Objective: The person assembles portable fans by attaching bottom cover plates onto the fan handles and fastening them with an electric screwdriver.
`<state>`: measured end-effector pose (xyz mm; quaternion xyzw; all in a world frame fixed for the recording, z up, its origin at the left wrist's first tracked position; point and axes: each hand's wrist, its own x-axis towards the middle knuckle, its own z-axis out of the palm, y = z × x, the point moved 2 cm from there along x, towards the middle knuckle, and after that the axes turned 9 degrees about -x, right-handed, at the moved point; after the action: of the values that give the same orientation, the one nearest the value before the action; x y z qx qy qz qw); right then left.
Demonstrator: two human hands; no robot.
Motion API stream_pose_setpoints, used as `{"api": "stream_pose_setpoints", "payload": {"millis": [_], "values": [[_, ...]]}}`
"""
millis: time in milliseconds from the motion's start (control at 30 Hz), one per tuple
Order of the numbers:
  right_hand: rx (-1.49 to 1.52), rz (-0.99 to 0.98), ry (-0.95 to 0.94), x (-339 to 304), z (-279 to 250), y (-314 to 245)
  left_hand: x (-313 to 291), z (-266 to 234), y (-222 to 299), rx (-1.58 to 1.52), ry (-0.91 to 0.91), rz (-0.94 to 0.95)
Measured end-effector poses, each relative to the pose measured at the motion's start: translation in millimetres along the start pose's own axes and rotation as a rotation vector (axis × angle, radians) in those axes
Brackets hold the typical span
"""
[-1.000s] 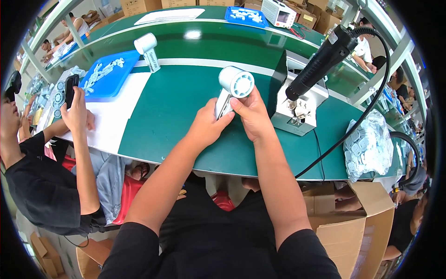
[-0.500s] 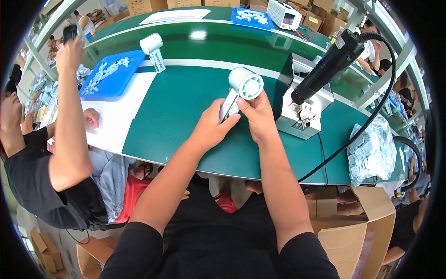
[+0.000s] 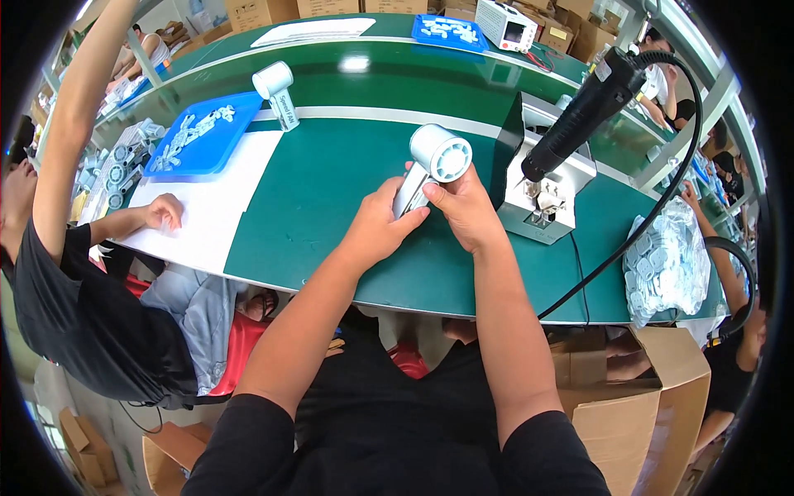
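Note:
A pale blue-white handheld fan [image 3: 432, 152] is held between my two hands over the green bench, its round head up and its vented end facing right and toward me. My left hand [image 3: 382, 221] closes on the handle from the left, thumb along it. From the right, my right hand [image 3: 469, 213] grips just below the head, its thumb pressed at the top of the handle. The lower handle is partly covered by my fingers. Beyond my left hand, a second handheld fan [image 3: 276, 93] stands upright on the bench.
A black electric screwdriver [image 3: 583, 116] hangs over a metal screw feeder [image 3: 529, 217] at right. Farther right lies a clear bag of pale parts [image 3: 666, 269]. Left are a blue tray [image 3: 217, 162] and a co-worker's arms [image 3: 70, 124]. An open cardboard box [image 3: 616, 430] stands below the bench edge.
The co-worker's raised arm at left has gone higher. My hands keep the same grip on the fan; the whole view has shifted slightly.

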<state>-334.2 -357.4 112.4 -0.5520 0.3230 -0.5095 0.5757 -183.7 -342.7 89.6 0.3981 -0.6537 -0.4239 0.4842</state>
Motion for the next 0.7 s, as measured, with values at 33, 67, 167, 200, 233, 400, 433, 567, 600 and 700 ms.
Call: {"api": "stream_pose_setpoints", "payload": {"millis": [33, 67, 167, 200, 233, 400, 433, 567, 600, 700], "values": [[0.01, -0.013, 0.01, 1, 0, 2, 0, 0, -2, 0.006, -0.003, -0.004], [0.021, -0.027, 0.02, 1, 0, 4, 1, 0, -4, 0.008, -0.009, -0.004], [0.021, -0.038, 0.086, 3, -2, 12, 1, 1, -5, 0.015, 0.013, 0.013], [0.023, -0.038, 0.089, 3, -1, 12, 1, 0, -1, 0.021, 0.019, 0.02], [0.037, -0.043, 0.094, 2, -1, 12, 0, 0, 1, 0.027, 0.024, 0.026], [0.045, -0.077, 0.143, 1, 6, 6, 2, -1, -3, 0.079, 0.018, 0.04], [0.043, -0.086, 0.152, 1, 8, 5, 2, -1, -4, 0.11, 0.006, 0.045], [0.044, -0.076, 0.18, 3, 6, 4, 4, 2, 1, 0.116, 0.007, 0.012], [0.048, -0.084, 0.18, 3, 6, 2, 3, 4, 3, -0.015, -0.011, -0.059], [-0.028, -0.054, 0.174, 0, 6, -1, -1, 10, 2, -0.301, -0.043, -0.182]]}}
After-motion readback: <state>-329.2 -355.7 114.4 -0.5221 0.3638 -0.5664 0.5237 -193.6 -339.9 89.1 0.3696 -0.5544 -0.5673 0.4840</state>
